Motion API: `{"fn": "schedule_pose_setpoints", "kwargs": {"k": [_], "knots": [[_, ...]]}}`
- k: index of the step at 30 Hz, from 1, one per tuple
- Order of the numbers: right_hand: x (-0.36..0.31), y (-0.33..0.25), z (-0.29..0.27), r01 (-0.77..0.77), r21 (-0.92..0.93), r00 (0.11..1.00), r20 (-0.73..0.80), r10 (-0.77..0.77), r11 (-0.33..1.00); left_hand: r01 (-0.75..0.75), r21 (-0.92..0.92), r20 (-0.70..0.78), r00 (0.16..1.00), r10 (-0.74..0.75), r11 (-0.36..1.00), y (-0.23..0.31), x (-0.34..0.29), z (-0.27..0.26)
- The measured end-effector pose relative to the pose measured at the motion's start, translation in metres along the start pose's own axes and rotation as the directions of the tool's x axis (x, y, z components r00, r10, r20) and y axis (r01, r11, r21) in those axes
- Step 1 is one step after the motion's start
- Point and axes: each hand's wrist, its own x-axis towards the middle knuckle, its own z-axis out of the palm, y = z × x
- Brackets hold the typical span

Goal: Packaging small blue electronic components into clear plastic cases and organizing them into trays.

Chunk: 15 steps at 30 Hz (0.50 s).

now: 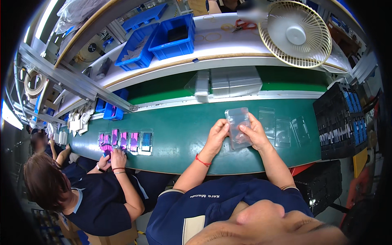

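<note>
Between my two hands is a clear plastic blister case (238,118), held up over the green table (183,139). My left hand (217,134) grips its left edge with the thumb on the front. On the opposite edge, my right hand (255,134) has its thumb pressed on the case's face; the fingers behind are partly hidden. Beside my right hand lie three more clear plastic blister pieces: one clear piece (266,119) farther back, a second clear piece (282,132) nearer, and a tilted clear piece (301,130) farthest right.
A co-worker (81,196) on the left handles purple items beside a row of purple packs (134,141) and a blue pack (146,141). Clear plastic boxes (237,81) are stacked under the shelf. Above stand blue bins (173,45) and a fan (296,34). Black trays (337,122) stand right.
</note>
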Motion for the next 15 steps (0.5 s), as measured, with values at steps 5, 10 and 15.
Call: {"fn": "schedule_pose_setpoints", "kwargs": {"k": [5,10,15], "knots": [[0.005,0.019,-0.011,0.222,-0.286,0.975,0.072,-0.21,0.932,-0.068,-0.082,0.057,0.996,0.073,0.994,0.0,-0.001,-0.001],[0.008,0.025,-0.006,0.371,-0.526,0.923,0.116,-0.368,0.765,-0.049,-0.067,0.01,0.999,0.05,0.996,0.003,-0.006,0.006],[0.003,0.023,-0.002,0.378,-0.577,0.918,0.132,-0.374,0.724,-0.035,-0.071,-0.023,0.999,0.033,0.997,0.003,-0.007,0.011]]}}
